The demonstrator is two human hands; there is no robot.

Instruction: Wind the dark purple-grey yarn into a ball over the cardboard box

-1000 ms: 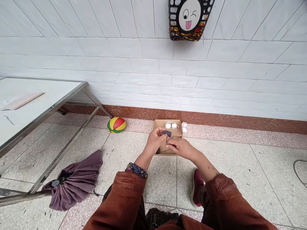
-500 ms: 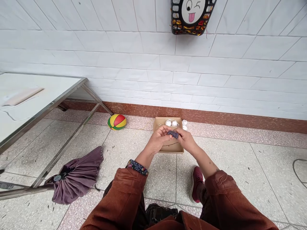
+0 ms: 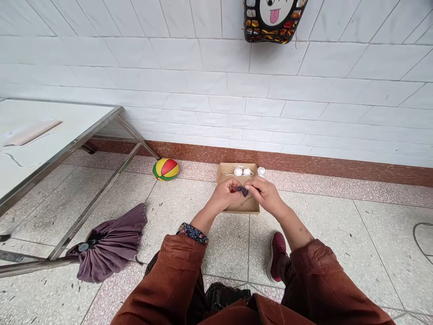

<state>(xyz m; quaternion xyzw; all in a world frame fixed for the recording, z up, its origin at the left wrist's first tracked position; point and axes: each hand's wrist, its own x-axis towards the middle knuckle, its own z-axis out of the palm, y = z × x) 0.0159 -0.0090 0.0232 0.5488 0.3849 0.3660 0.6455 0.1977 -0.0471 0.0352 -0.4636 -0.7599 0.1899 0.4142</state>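
My left hand (image 3: 227, 193) is closed round one side of a small dark purple-grey bundle (image 3: 242, 191), which looks like wound yarn. Fingers of my right hand (image 3: 265, 194) are pinched together at the bundle's right side, apparently on its yarn; the exact grip is too small to make out. Both hands are over a shallow cardboard box (image 3: 252, 212) on the floor. White yarn balls (image 3: 238, 171) with loose strands lie at the box's far end. A thin brown strand shows inside it, partly hidden by my hands.
Right of the box sits more white yarn (image 3: 261, 171). A colourful ball (image 3: 165, 169) rests by the wall. At left are a metal-framed table (image 3: 67, 117) and a folded purple umbrella (image 3: 111, 243). A black basket (image 3: 274, 27) hangs on the wall; a cable (image 3: 417, 239) lies far right.
My right hand has turned over the dark bundle, its knuckles now higher and its fingers pinched at the end. The bundle has tilted in my left hand.
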